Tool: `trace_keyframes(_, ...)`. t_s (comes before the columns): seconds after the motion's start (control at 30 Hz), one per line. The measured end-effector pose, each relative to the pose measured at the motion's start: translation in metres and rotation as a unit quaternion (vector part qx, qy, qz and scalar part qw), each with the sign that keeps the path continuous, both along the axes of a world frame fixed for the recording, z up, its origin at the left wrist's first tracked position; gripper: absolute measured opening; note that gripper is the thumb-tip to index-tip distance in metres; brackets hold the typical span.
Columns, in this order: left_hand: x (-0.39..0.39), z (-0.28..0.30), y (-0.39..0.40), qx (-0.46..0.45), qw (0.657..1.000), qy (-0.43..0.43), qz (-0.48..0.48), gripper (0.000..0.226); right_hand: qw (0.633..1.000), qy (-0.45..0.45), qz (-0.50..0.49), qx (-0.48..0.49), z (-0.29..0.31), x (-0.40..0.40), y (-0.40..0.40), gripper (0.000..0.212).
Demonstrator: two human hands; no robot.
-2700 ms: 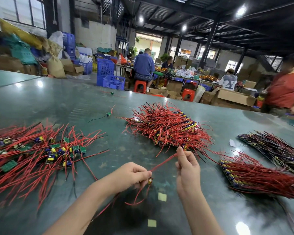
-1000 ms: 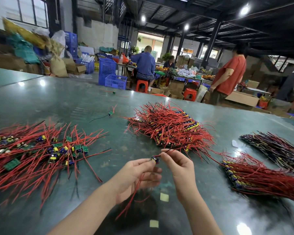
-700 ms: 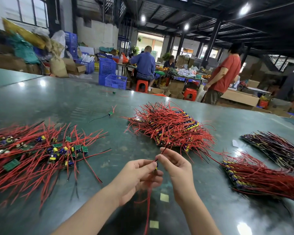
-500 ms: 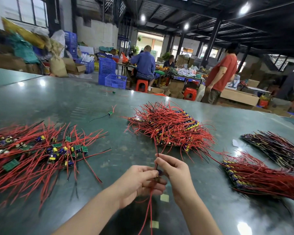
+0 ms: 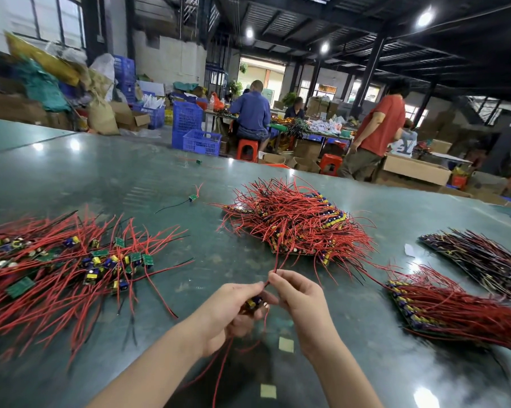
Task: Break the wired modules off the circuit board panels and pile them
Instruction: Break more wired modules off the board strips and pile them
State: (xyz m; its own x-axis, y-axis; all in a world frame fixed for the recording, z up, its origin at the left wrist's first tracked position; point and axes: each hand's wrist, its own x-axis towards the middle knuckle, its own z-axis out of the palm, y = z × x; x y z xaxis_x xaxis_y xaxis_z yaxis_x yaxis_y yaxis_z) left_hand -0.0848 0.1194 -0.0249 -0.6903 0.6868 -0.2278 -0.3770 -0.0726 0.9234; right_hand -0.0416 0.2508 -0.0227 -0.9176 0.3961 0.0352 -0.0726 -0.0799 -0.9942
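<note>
Near the worktop's (image 5: 351, 334) front edge, left hand (image 5: 230, 310) grips a module (image 5: 255, 302), right hand (image 5: 300, 293) pinches its red wire (image 5: 273, 270); apparently freed, it goes next onto the left-edge pile (image 5: 57, 266).

One head-worn wide-angle view looks forward and down across the green table (image 5: 366, 334), close above both hands at lower centre; the workshop's far end fills the frame's upper half, its edges bowed.

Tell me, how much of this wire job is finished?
A loose pile of separated modules lies at left, so a good share looks done. The left hand grips one module while the right hand pinches its red wire. Three stacks of unbroken panels wait ahead and right.
</note>
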Motion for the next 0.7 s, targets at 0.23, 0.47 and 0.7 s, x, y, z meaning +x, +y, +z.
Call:
trace_keyframes(0.23, -0.002, -0.009, -0.001, -0.149, 0.924, 0.327, 0.13, 0.031, 0.994, -0.024, -0.011, -0.105, -0.006, -0.004, 0.004, 0.007)
trace_keyframes(0.47, -0.001, -0.012, 0.0, -0.16, 0.894, 0.4, 0.123, 0.029, 0.982, -0.024, -0.017, -0.187, 0.001, -0.004, 0.017, 0.007)
trace_keyframes(0.7, -0.001, -0.009, -0.001, -0.124, 0.934, 0.317, 0.105, 0.032, 0.964, -0.039, -0.022, -0.261, 0.001, -0.006, 0.018, 0.007)
